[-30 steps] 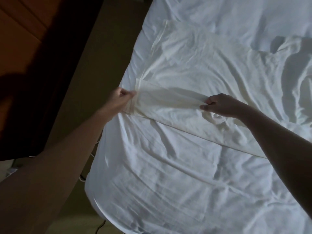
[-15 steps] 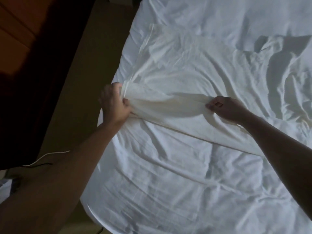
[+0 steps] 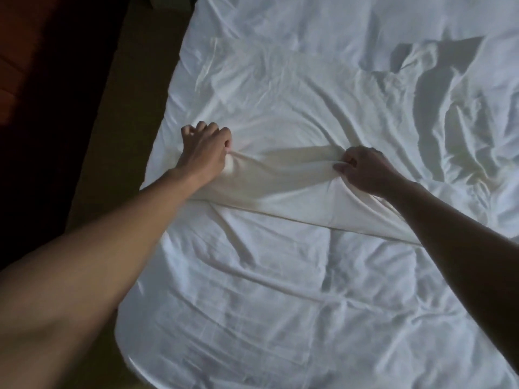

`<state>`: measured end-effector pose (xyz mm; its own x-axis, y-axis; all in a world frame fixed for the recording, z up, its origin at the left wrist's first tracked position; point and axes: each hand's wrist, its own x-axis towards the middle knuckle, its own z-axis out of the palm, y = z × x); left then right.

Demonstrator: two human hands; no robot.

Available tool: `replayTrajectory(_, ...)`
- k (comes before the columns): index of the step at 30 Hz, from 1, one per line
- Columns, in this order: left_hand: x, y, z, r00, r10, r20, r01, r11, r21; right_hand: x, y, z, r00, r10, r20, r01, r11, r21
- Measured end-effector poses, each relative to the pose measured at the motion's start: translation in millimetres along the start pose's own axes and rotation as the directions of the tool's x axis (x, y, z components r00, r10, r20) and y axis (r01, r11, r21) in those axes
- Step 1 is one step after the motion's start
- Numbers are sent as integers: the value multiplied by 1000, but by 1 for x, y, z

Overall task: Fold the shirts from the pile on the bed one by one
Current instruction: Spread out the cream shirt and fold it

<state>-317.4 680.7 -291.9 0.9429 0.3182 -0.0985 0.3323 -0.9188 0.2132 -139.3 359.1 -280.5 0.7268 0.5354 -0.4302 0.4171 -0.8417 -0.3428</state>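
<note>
From where I sit, I judge this to be early in the folding of one garment. A white shirt (image 3: 280, 108) lies spread across the bed (image 3: 280, 304), with its long straight edge running slantwise over the bed's middle. Only a first side fold looks to be under way, with a band of cloth (image 3: 280, 169) drawn out between my two hands. I see no finished, folded shirt anywhere on the bed, and I cannot pick out a pile as such. The rumpled white cloth (image 3: 449, 113) toward the bed's right side may be more shirts or only the sheet. It is white on white in dim light, so I can't say how many remain. As I read it, what's left is to lay this band over the shirt's body, bring in the other side, fold the length up, and then move on to the rest. My left hand (image 3: 206, 153) sits close to the bed's left edge, back of the hand toward the camera, fingers curled tight round a bunch of the shirt's cloth. Its forearm reaches in from the bed's near left corner. My right hand (image 3: 365, 171) is nearer the bed's middle, thumb and curled fingers pinching the other end of the band, its arm coming in from the bed's near right. Both hands are about level with each other up the bed, and the band is pulled fairly taut between them.
</note>
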Motion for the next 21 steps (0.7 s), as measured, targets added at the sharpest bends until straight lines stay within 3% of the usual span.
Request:
replayTrajectory(4,-17,23,6,990,-57,-128,57,998,-5,-18,14,1,974,79,-212,-63,995,80)
replayTrajectory(7,-34,76,17,981,51,-188,-66,995,-71,-44,38,3,937,103,-335,-84,994,71)
replayTrajectory(10,-39,133,37,970,194,-145,-211,971,-116,-69,79,8,894,161,-418,-154,987,52)
replayTrajectory(13,-25,169,55,966,235,-109,-248,961,-121,-85,129,8,882,237,-407,-243,969,40)
replayTrajectory(17,6,192,63,980,196,-38,-199,969,-144,-89,173,-7,914,235,-331,-266,963,-51)
replayTrajectory(21,31,221,59,971,153,186,-118,976,-183,-90,200,-25,910,291,-294,-295,955,32)
